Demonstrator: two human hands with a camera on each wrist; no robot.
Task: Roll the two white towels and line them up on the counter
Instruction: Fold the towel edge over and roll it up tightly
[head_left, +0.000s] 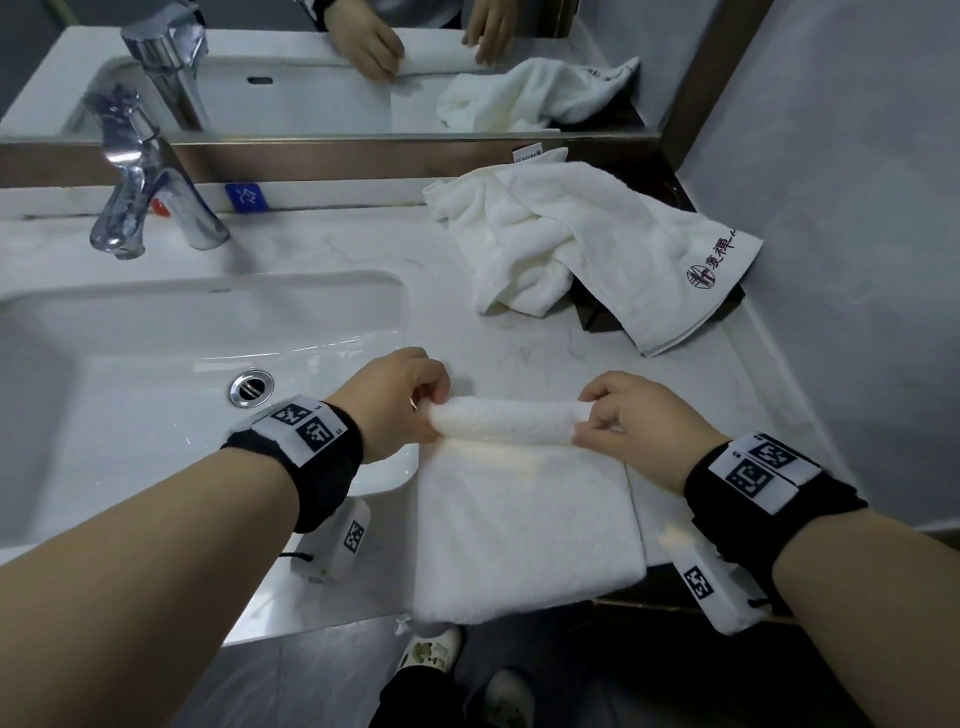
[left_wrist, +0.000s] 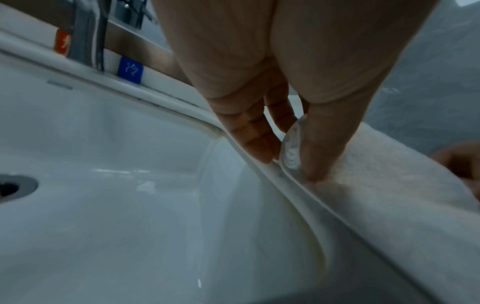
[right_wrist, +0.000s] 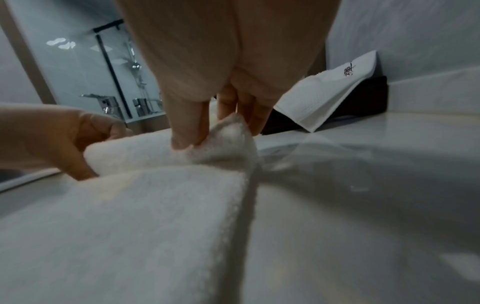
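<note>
1. Counter (head_left: 322, 249): pale marble, under and around both hands, running back to the mirror (head_left: 322, 98) beyond them.
2. Sink (head_left: 130, 374): white basin to the left of the left hand, its rim just beside that hand's fingers; the drain (head_left: 252, 387) sits left of the wrist.
3. Near towel (head_left: 524, 525): white, folded flat on the counter directly below both hands, its near edge hanging past the counter's front. Its far end is wound into a tight roll (head_left: 509, 423) stretched between the hands.
4. Far towel (head_left: 571, 244): white, crumpled and unrolled, well beyond the right hand by the wall, printed corner draped over something dark.
5. Tap (head_left: 140, 192): chrome, far beyond the left hand, with a blue label (head_left: 245, 197) beside it.
6. Left hand (head_left: 400, 402): fingers curled, thumb and fingertips (left_wrist: 259, 144) pinching the roll's left end; the right wrist view shows the same grip.
7. Right hand (head_left: 628, 421): fingers curled, thumb (right_wrist: 189, 127) in front and fingers behind, pinching the roll's right end.
8. Wristbands (head_left: 306, 426): black, with white coded tags, one on each wrist.
</note>
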